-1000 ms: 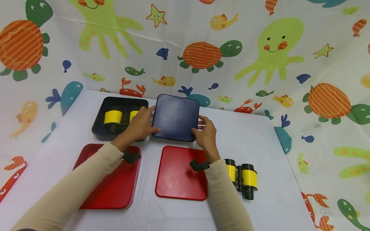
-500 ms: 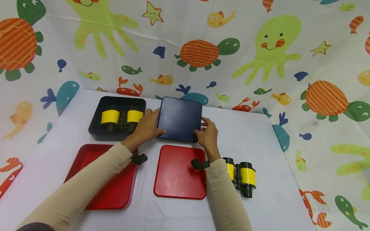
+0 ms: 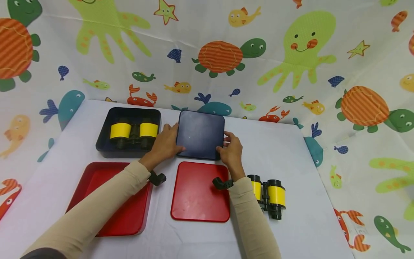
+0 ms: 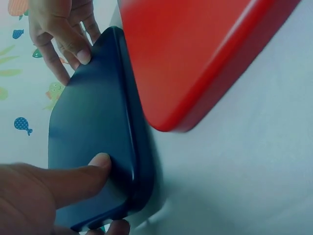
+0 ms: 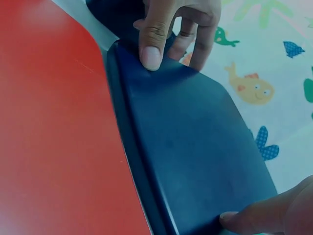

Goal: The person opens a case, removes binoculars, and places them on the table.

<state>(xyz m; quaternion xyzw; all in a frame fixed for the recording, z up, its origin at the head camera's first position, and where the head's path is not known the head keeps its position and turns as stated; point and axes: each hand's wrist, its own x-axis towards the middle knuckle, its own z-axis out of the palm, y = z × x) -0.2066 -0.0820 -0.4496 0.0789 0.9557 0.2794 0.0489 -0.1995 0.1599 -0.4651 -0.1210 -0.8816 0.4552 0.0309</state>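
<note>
A dark blue square lid point(image 3: 201, 133) lies face up at the back middle, between my two hands. My left hand point(image 3: 165, 144) grips its left side, thumb on top and fingers around the edge. On the opposite side my right hand point(image 3: 232, 151) holds it the same way, as the right wrist view also shows the lid point(image 5: 190, 132) with a thumb over each end. To the left stands a dark blue box point(image 3: 110, 154) with yellow and black binoculars point(image 3: 120, 130) inside. My left hand overlaps that box's right edge in the head view.
A flat red lid point(image 3: 198, 194) lies just in front of the blue one. An open red box point(image 3: 142, 226) is at front left, partly under my left sleeve. More yellow and black binoculars point(image 3: 276, 196) lie beside my right forearm. A patterned curtain point(image 3: 223, 21) hangs behind the table.
Both hands have moved the blue lid slightly right, away from the blue box, and lower towards the table. More of the binoculars in the box now shows. The grip stays the same.
</note>
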